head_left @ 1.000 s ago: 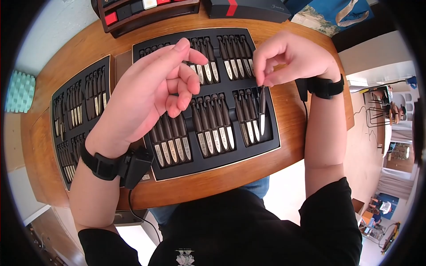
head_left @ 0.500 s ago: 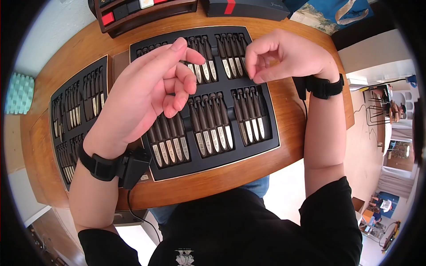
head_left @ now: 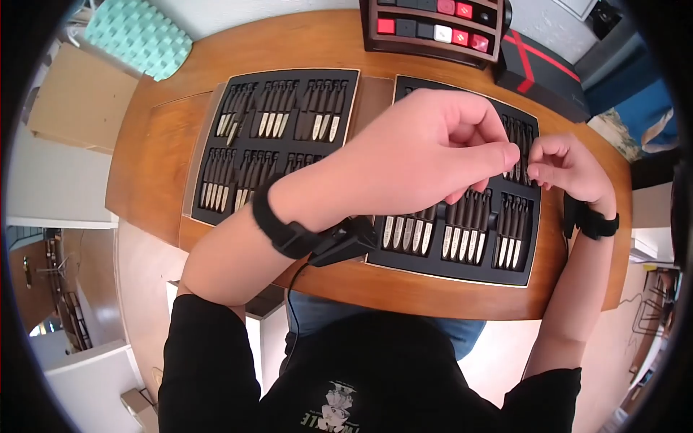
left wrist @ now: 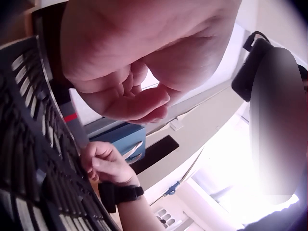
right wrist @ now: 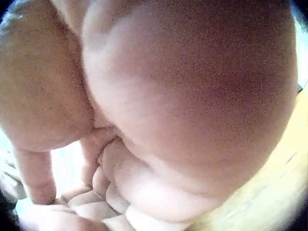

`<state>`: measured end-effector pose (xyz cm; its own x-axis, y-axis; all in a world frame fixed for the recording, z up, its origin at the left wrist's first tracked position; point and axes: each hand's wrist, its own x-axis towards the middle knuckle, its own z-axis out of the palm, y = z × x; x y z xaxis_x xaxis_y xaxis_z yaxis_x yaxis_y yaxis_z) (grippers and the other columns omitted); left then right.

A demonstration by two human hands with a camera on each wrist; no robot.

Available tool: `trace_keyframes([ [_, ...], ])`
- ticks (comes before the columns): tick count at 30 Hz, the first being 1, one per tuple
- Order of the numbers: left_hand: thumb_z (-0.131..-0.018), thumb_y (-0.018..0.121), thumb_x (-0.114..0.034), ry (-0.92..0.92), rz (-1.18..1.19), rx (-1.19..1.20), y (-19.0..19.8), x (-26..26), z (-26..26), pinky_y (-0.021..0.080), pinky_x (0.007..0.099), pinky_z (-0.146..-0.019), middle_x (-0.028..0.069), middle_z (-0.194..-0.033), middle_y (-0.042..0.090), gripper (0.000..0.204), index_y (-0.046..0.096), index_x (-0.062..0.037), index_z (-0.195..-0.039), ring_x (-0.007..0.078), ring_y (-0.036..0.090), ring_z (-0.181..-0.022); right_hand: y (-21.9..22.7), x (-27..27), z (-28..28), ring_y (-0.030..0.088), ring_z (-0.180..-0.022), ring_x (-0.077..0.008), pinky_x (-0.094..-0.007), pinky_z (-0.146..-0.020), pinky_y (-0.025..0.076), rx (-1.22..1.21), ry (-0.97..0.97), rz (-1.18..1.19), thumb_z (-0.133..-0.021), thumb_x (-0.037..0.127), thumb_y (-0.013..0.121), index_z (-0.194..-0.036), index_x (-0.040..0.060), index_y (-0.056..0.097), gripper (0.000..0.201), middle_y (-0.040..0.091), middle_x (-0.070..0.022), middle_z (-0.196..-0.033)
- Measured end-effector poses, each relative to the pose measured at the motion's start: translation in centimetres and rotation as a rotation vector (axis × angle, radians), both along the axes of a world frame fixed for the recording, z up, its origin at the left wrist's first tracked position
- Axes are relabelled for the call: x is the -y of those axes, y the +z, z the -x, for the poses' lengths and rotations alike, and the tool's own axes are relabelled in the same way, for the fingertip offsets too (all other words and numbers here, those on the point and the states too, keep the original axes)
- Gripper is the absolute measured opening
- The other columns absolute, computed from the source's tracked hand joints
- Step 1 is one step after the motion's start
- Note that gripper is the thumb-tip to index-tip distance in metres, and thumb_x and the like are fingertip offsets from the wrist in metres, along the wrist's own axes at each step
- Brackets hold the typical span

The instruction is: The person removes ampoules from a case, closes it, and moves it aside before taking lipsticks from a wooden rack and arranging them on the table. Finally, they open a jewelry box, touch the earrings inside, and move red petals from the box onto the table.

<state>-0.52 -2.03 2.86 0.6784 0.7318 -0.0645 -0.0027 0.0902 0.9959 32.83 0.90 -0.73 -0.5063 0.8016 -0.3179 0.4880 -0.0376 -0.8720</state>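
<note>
Over the right knife tray [head_left: 535, 254], the left hand [head_left: 426, 155] is held loosely curled and empty; the right hand [head_left: 567, 169], fingertips pinched, may hold a knife, though this cannot be told. Knives should be seated squarely in their slots.

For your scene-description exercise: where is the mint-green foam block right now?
In the head view, the mint-green foam block sits at the far left corner of the wooden table, just beyond the left black knife tray.
</note>
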Motion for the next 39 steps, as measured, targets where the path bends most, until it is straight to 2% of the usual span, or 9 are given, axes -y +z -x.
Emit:
trace_keyframes([
  [4,-0.104,0.072,-0.016,0.232,-0.311,-0.198,1.4,1.3,3.2,0.047,0.0187,-0.062,-0.0023,-0.083,0.070,0.010,0.074,-0.0055,-0.104,0.0023,0.061,-0.070,-0.1,-0.3,-0.4,0.060,-0.068,-0.0025,-0.0186,-0.062,0.049,-0.010,-0.024,0.019,-0.097,0.016,0.081,-0.088,0.0065,0.070,0.017,0.068,0.0036,-0.079],
  [8,-0.101,0.075,-0.016,0.543,-0.679,-0.763,-0.4,-0.1,10.3,0.052,0.0264,-0.068,0.0004,-0.086,0.072,0.015,0.073,-0.0016,-0.101,0.0098,0.066,-0.074,0.1,-0.2,-0.6,0.060,-0.067,-0.0023,-0.0185,-0.062,0.049,0.000,-0.030,0.010,-0.097,0.016,0.080,-0.087,0.0069,0.070,0.017,0.068,0.0037,-0.078],
  [13,-0.099,0.076,-0.021,0.673,-0.620,-1.329,-2.1,-0.6,19.2,0.055,0.0372,-0.076,0.0134,-0.083,0.073,0.022,0.072,0.0013,-0.099,0.0244,0.069,-0.077,-0.1,-0.4,-0.7,0.060,-0.067,-0.0025,-0.0188,-0.062,0.049,0.006,-0.035,0.011,-0.098,0.016,0.079,-0.087,0.0069,0.069,0.018,0.068,0.0038,-0.078],
  [19,-0.100,0.074,-0.020,0.708,-0.394,-1.157,-2.8,-0.3,21.6,0.056,0.0363,-0.079,0.0143,-0.089,0.076,0.023,0.072,0.0029,-0.104,0.0232,0.071,-0.083,0.0,-0.6,-0.7,0.061,-0.068,-0.0029,-0.0194,-0.062,0.050,0.006,-0.016,-0.013,-0.099,0.016,0.078,-0.087,0.0070,0.069,0.018,0.068,0.0037,-0.078],
  [23,-0.101,0.074,-0.017,0.729,-0.518,-1.128,-2.5,0.5,20.5,0.056,0.0359,-0.080,0.0137,-0.089,0.076,0.021,0.072,0.0029,-0.106,0.0230,0.072,-0.083,0.2,-0.5,-0.6,0.061,-0.068,-0.0032,-0.0198,-0.063,0.050,0.026,-0.022,-0.025,-0.100,0.017,0.078,-0.087,0.0073,0.069,0.018,0.068,0.0035,-0.078],
  [26,-0.105,0.067,-0.015,0.733,-0.641,-1.095,-1.8,2.2,16.3,0.054,0.0307,-0.075,0.0066,-0.087,0.072,0.018,0.070,0.0032,-0.106,0.0142,0.067,-0.081,0.2,-0.4,-0.8,0.062,-0.069,-0.0036,-0.0200,-0.064,0.051,0.018,-0.025,-0.015,-0.100,0.019,0.077,-0.088,0.0077,0.070,0.018,0.070,0.0029,-0.079],
  [30,-0.105,0.068,-0.005,0.577,-0.425,-0.650,-1.9,5.0,10.4,0.055,0.0251,-0.077,0.0034,-0.090,0.074,0.008,0.069,0.0015,-0.110,0.0096,0.069,-0.083,0.1,-0.1,-0.4,0.064,-0.070,-0.0042,-0.0199,-0.064,0.051,-0.021,-0.018,-0.008,-0.101,0.020,0.076,-0.090,0.0076,0.072,0.018,0.072,0.0022,-0.080],
  [35,-0.094,0.081,-0.005,0.421,-0.705,-0.603,-2.0,7.6,3.8,0.060,0.0271,-0.076,0.0099,-0.096,0.078,0.014,0.076,-0.0014,-0.107,0.0183,0.077,-0.084,0.3,0.2,1.0,0.067,-0.072,-0.0064,-0.0211,-0.067,0.054,-0.131,-0.009,-0.173,-0.102,0.022,0.076,-0.099,0.0038,0.076,0.018,0.074,0.0000,-0.084],
  [39,-0.089,0.084,-0.003,0.434,-0.648,-0.520,-2.5,8.1,0.8,0.063,0.0283,-0.077,0.0101,-0.096,0.078,0.019,0.076,-0.0006,-0.106,0.0189,0.079,-0.088,1.8,1.7,3.0,0.072,-0.078,-0.0094,-0.0232,-0.073,0.058,-0.272,0.075,-0.169,-0.100,0.015,0.079,-0.106,0.0002,0.077,0.016,0.077,-0.0031,-0.090],
])
